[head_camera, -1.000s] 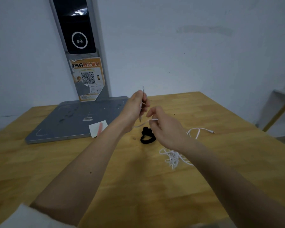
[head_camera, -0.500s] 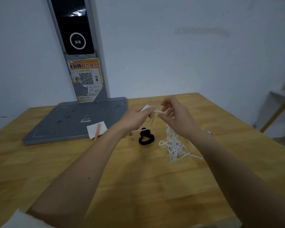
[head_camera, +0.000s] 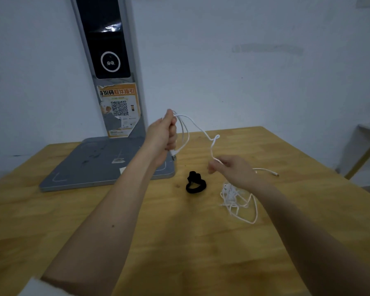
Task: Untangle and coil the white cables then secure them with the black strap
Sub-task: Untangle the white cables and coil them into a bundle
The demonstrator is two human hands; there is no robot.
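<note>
Two bare arms reach out over a wooden table point(head_camera: 137, 242), well apart from each other. Nearest on the right side lies a messy pile of white cables point(head_camera: 233, 196), with loose loops spreading on the wood. The right hand point(head_camera: 233, 171) hangs just above that pile and pinches one strand of the white cord between its fingertips. A cable end with a small plug point(head_camera: 273, 173) lies on the table just past that hand. To the left of the pile, near it but not touching, sits the black strap point(head_camera: 195, 184) (curled up in a loop). The pinched strand goes up and left, with a little kink in it, to the left hand point(head_camera: 163, 133). That hand is held higher, closed in a fist around a few loops of cord, and a plug end dangles under it. Behind it lies a grey flat base point(head_camera: 98, 165) with a tall post point(head_camera: 109, 60), which has an orange sticker with a square code point(head_camera: 119, 107). Farthest back is a pale wall point(head_camera: 254, 82).
</note>
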